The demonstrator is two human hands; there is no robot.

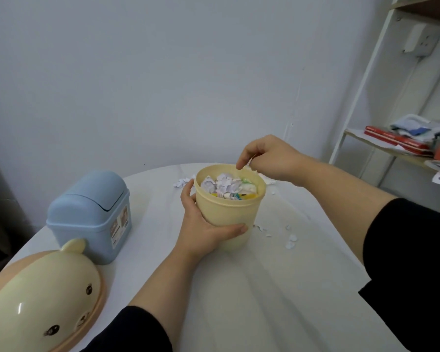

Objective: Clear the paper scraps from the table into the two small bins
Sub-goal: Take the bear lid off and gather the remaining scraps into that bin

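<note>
Paper scraps (291, 238), in the head view, lie on the table (264, 288) just right of the yellow bin (226, 214) and beyond its far rim, nearest the right hand (269, 158), which hangs over that rim with fingertips bunched downward; whether they pinch a scrap cannot be told. The left hand (203, 229) curls round the bin's wall; it is nearly full of crumpled paper (224, 185), while the blue bin (92, 217), leftward, has its lid down.
</note>
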